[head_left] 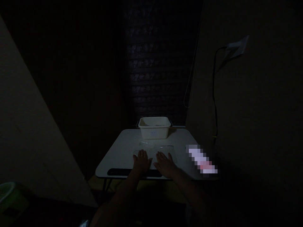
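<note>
Both my hands rest palm down near the front of a small white table (113, 157). Under the fingers of my left hand (141, 163) and my right hand (165, 164) lies a clear plastic sheet or bag (155, 148), spread flat; in the dim light I cannot tell which. My left hand has its thumb apart from the fingers. The right hand's fingers are stretched forward, also with the thumb apart. Behind the plastic stands a white rectangular tub (155, 132) with dark handles and a small label; its contents are hard to make out.
A dark slot (118, 172) runs along the table's front edge. On the right side sits a bright, pixelated object (201, 159). A black cable (214, 94) hangs from a wall outlet (238, 47). A green basket (11, 200) stands at lower left. Walls close in on both sides.
</note>
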Demonstrator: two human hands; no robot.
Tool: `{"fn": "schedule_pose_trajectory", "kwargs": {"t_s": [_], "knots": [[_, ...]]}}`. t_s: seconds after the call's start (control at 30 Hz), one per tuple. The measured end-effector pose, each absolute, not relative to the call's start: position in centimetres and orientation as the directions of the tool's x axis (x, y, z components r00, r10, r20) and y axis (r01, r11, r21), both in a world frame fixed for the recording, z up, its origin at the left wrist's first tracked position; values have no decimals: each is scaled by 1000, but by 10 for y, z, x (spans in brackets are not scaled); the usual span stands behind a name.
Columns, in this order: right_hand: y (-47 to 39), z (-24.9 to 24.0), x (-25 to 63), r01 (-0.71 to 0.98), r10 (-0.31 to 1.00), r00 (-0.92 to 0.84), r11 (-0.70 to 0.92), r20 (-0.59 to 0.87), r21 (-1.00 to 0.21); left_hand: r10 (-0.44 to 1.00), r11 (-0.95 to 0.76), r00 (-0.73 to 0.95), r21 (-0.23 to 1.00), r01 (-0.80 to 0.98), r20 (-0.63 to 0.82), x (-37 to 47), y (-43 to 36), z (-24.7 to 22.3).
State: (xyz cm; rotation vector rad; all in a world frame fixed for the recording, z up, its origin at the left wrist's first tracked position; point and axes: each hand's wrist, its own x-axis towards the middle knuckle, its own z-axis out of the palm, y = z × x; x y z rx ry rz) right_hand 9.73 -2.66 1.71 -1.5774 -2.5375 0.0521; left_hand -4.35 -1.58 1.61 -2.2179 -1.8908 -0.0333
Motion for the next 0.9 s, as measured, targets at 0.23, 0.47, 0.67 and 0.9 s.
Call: {"fn": "schedule_pose_trajectory", "kwargs": {"t_s": [0.23,0.47,0.67,0.9], "knots": [[-18,16,132,953,956,-291,293,36,-79,976,-112,130,-108,988,176,-45,-14,12],[-12,14,157,993,991,-121,121,54,-8,982,-80,95,-97,992,164,-46,-16,12],[-15,25,132,969,965,-233,240,124,-51,983,-63,80,-106,992,163,-45,-15,12],[-24,21,93,902,908,-413,419,71,-106,972,-60,88,-134,989,217,-49,-18,12]]}}
